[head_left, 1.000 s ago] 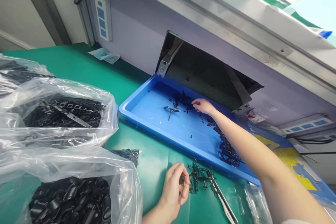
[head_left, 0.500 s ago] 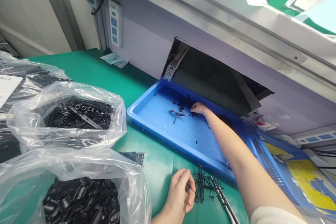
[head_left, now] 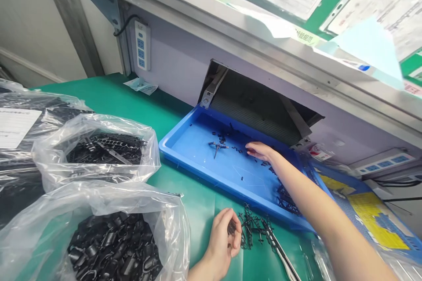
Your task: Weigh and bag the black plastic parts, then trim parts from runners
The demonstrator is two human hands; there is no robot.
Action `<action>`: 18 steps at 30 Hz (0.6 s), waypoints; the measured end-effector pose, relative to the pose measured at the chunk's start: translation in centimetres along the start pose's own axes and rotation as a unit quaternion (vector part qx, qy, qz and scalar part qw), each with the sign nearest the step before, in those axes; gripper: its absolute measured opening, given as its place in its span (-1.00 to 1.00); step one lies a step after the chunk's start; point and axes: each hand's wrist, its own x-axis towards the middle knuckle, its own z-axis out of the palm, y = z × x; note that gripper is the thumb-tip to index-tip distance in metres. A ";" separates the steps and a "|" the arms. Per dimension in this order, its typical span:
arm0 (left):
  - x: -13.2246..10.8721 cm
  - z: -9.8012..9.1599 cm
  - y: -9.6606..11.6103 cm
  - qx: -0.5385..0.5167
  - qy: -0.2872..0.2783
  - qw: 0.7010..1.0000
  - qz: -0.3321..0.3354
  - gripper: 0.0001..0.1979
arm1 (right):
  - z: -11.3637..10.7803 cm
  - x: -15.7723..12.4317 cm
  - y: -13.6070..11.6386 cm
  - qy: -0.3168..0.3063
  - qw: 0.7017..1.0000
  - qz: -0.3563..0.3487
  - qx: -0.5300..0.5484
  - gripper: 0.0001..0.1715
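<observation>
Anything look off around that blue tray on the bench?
Small black plastic pieces lie loose and scattered across the bright blue plastic tray, around a cross-shaped dark piece, near the right hand. It looks like a spill, since other black parts sit in clear plastic bags.

Small black plastic pieces [head_left: 235,149] scattered across a blue plastic tray [head_left: 174,149], tangled black runners [head_left: 252,228] beside its front rim

A hand can pass along the green tabletop [head_left: 187,197] between the blue tray [head_left: 211,178] and the plastic bags [head_left: 95,162] at lower left. At bottom centre, a tangle of black plastic parts [head_left: 253,228] and tweezers [head_left: 280,250] lie in the way. Past the tray's upper rim, the wall panel [head_left: 171,70] blocks reach, except at the dark opening [head_left: 250,101].
</observation>
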 end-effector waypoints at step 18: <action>0.5 0.0 -0.4 -0.048 -0.004 0.999 -0.004 -0.67 | 6.2 -11.5 -4.2 -0.119 0.898 -0.323 -0.272 -0.87</action>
